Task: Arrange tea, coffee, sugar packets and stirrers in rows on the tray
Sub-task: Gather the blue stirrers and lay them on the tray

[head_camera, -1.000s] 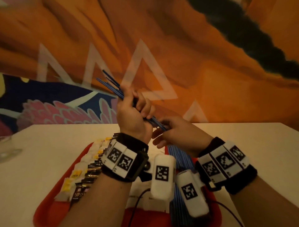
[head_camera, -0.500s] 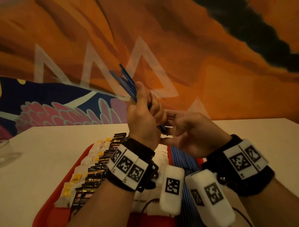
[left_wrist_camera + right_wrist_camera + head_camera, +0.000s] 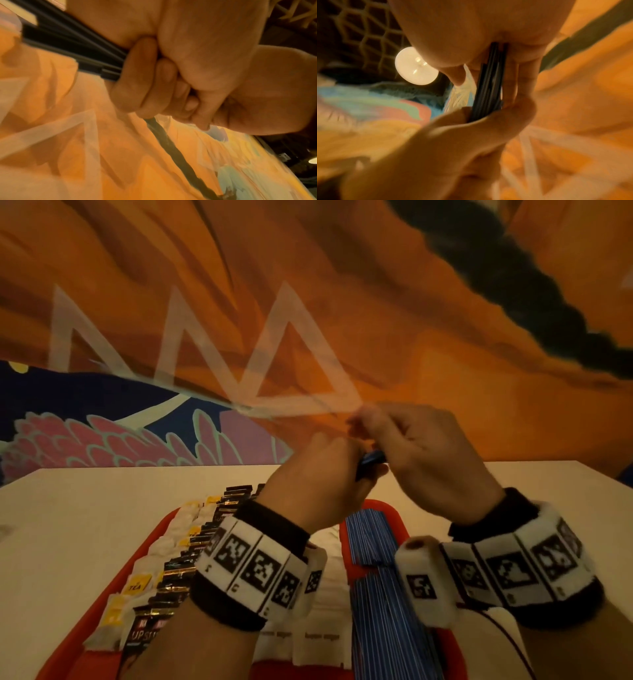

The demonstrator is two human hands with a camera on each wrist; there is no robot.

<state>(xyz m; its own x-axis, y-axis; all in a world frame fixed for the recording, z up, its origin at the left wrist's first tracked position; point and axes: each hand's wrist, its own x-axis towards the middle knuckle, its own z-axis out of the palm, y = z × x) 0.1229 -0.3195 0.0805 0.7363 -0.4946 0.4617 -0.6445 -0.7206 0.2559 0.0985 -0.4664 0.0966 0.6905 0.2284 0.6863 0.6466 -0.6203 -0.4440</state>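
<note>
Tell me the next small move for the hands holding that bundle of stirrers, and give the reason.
Probably lower the bundle of stirrers toward the blue stirrer row on the right side of the red tray and lay them alongside. The left hand grips the bundle in a fist, the right hand pinches its other end, and both are raised above the tray, where tea, coffee and sugar rows already lie.

tray point(image 3: 394, 510) red | stirrers point(image 3: 380, 594) blue, white-striped | coffee packets point(image 3: 178, 570) black | wall point(image 3: 376, 320) orange mural
</note>
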